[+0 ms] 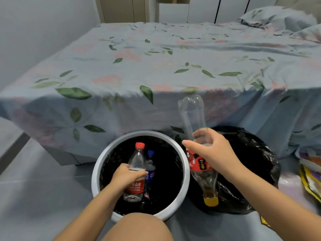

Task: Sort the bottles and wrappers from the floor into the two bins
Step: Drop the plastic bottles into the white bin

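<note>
My left hand [127,174] grips a clear water bottle [136,171] with a red cap and red label, held over the white-rimmed bin [97,164] lined with a black bag. A blue-capped Pepsi bottle [150,169] lies inside that bin. My right hand [211,150] holds a tall clear bottle [192,117] with a red label and yellow cap, upside down, cap pointing down between the two bins. The second bin [251,153], draped in a black bag, stands to the right.
A bed with a floral blue sheet [156,66] rises right behind the bins. Wrappers [311,173] lie on the grey floor at the far right. My bare knee [139,226] is at the bottom centre. A wall runs along the left.
</note>
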